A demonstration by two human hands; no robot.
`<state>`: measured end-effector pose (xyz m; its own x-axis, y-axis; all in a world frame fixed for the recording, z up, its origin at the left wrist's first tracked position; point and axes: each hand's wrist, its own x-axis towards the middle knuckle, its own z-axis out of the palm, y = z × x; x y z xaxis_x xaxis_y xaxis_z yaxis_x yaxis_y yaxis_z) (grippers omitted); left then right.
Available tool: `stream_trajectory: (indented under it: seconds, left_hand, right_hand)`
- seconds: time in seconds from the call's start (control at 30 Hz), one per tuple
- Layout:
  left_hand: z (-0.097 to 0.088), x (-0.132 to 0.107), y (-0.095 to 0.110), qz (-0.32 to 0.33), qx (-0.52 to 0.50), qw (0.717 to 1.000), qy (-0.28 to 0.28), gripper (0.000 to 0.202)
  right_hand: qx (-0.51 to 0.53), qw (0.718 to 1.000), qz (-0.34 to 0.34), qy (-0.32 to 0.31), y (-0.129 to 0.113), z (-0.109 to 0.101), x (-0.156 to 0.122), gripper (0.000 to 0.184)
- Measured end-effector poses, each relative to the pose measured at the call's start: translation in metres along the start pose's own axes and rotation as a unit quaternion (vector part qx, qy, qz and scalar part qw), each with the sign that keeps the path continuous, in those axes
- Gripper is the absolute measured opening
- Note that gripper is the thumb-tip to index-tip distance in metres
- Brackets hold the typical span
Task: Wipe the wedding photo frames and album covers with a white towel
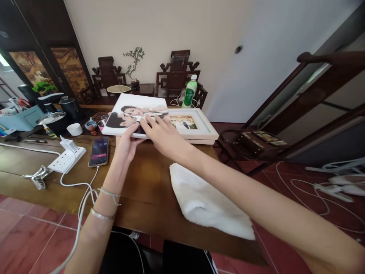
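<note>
Holding the near edge of a white picture board (137, 101), the left hand (128, 142) in the head view has its thumb on top and other fingers underneath, closed on it. The right hand (161, 131) lies on top of the board, with its fingers a bit bent and a little apart, touching the picture of two people. The board is tipped, over the far side of the brown table (145, 182). Just to the right is a white frame (209, 131) with a small photo (184, 122) inside; the board hides its left part. Behind the frame is a green bottle (189, 94) with a white cap. A fluffy white cloth (208, 201) lies nearer, below the right arm. On the left are a phone (99, 150), a white power strip (67, 158) and a small white cup (75, 129). A little tree (133, 62) stands by the wall, between two dark chairs (179, 70).
</note>
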<state>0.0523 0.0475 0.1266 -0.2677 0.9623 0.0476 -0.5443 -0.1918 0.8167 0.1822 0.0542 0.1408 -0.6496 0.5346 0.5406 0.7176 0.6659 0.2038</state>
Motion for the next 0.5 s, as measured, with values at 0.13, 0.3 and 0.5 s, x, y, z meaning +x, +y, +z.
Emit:
stream_trajectory:
  seconds: [0.13,0.3,0.5]
  left_hand:
    - [-0.005,0.014,-0.007,0.0,-0.029,0.998,-0.062,0.037]
    - [-0.019,0.02,-0.02,-0.091,0.037,0.994,-0.041,0.038]
    - [-0.039,0.039,-0.041,-0.228,0.072,0.964,0.114,0.05]
  right_hand:
    - [-0.013,1.0,-0.026,0.006,0.018,0.019,0.006,0.05]
    - [-0.028,0.998,-0.052,-0.004,0.047,0.032,0.0,0.05]
    - [-0.006,1.0,-0.028,0.003,0.066,0.041,-0.004,0.052]
